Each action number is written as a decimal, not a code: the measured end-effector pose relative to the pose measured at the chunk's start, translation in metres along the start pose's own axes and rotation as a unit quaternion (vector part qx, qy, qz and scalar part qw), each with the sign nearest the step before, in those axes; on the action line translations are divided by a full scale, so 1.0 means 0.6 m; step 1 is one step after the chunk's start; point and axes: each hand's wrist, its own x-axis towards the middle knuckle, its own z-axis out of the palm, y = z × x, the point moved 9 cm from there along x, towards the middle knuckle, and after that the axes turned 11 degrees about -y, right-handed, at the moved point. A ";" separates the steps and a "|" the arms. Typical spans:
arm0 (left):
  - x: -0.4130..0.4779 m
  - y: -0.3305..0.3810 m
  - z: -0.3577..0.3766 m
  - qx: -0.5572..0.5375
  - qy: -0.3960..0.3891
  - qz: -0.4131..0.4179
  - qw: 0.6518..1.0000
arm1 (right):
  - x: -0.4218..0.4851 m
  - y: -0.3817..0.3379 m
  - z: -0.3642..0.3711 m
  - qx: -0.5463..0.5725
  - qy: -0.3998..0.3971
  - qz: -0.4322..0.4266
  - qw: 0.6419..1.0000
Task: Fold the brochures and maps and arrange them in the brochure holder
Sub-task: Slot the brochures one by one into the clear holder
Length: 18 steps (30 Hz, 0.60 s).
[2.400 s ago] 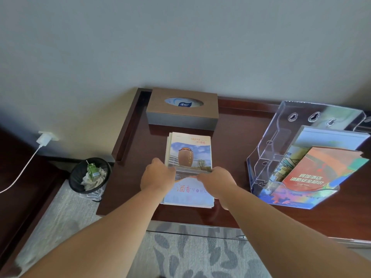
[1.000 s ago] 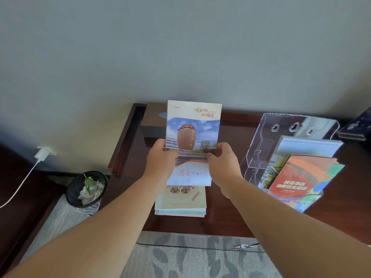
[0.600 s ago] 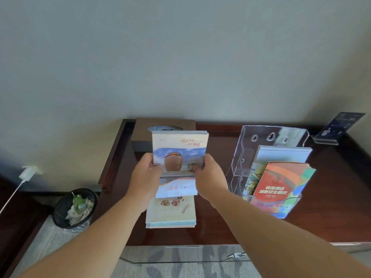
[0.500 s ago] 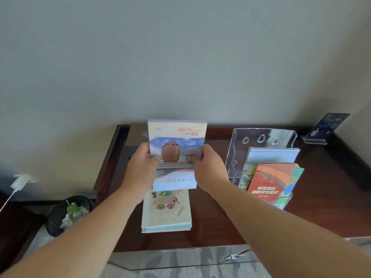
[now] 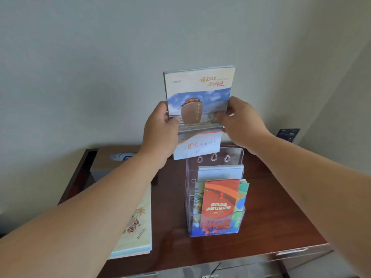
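Observation:
I hold a folded brochure (image 5: pixel 198 109) with a brown jar picture upright in the air. My left hand (image 5: pixel 160 131) grips its left edge and my right hand (image 5: pixel 239 121) grips its right edge. Its lower edge hangs just above the back rim of the clear acrylic brochure holder (image 5: pixel 232 155). The holder stands on the dark wooden table (image 5: pixel 277 207). Its front pocket has an orange-red brochure (image 5: pixel 219 199), and a white brochure (image 5: pixel 219 172) stands behind that. More brochures (image 5: pixel 136 237) lie stacked flat on the table at the left, partly under my left forearm.
A brown tissue box (image 5: pixel 112 159) sits at the table's back left by the wall. A small dark sign (image 5: pixel 288 134) stands at the back right. The table's front edge runs below the holder.
Both hands lifted the jar brochure off the stack and carried it up and right, over the holder. The view shifted, so the holder now stands centred in front of me.

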 end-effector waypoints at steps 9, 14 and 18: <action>-0.010 -0.067 0.132 -0.014 -0.054 -0.080 0.995 | -0.016 0.144 -0.011 -0.036 -0.061 0.023 0.997; -0.027 -0.103 0.163 0.007 -0.077 -0.118 0.990 | -0.018 0.189 0.000 -0.004 -0.103 0.047 0.994; -0.036 -0.121 0.168 0.047 -0.054 -0.142 0.987 | -0.019 0.201 0.019 -0.027 -0.120 0.048 0.991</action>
